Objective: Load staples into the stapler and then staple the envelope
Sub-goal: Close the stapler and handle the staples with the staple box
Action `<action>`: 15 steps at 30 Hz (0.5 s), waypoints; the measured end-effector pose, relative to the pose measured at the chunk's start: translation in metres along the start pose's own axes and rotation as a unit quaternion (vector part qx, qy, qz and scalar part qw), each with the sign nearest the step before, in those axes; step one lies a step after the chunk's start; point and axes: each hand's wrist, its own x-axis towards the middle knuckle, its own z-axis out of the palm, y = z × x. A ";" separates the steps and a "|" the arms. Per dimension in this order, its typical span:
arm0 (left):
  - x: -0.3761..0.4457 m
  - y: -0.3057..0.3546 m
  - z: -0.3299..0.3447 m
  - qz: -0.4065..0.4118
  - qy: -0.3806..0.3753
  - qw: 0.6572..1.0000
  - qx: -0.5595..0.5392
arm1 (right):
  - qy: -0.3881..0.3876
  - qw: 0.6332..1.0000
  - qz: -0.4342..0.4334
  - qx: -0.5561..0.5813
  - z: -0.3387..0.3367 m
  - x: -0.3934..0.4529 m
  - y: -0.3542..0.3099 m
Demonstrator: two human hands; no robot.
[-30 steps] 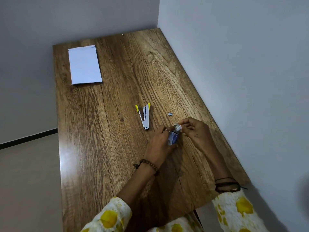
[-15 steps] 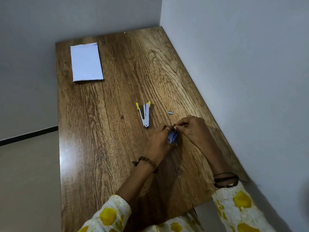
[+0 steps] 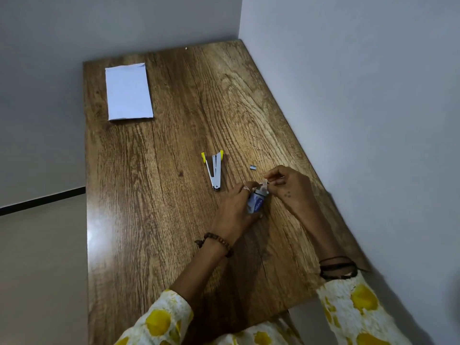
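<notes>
My left hand (image 3: 235, 207) grips a small blue staple box (image 3: 256, 204) just above the wooden table (image 3: 149, 195). My right hand (image 3: 290, 186) pinches at the box's open top end, where its flap (image 3: 264, 187) shows; what its fingertips hold is too small to tell. A silver stapler (image 3: 215, 169) with yellow ends lies open in a V to the left of my hands. A short strip of staples (image 3: 253, 167) lies loose on the table between the stapler and my right hand. The white envelope (image 3: 128, 92) lies flat at the far left corner.
Grey walls close off the table's far edge and its right side. The table's left edge drops to a pale floor (image 3: 37, 270). Bare wood lies between the envelope and the stapler.
My right hand has lifted a little from the box top, its fingers pinched together, and the flap is showing again. The stapler, loose staples and envelope stay put.
</notes>
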 end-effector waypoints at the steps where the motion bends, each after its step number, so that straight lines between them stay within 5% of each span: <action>1: 0.000 0.000 0.000 -0.002 0.004 1.000 -0.009 | -0.001 1.000 -0.007 -0.009 0.001 0.000 0.000; 15: 0.002 0.002 -0.001 -0.042 -0.005 0.999 -0.021 | -0.031 0.998 -0.056 -0.029 0.013 -0.005 0.000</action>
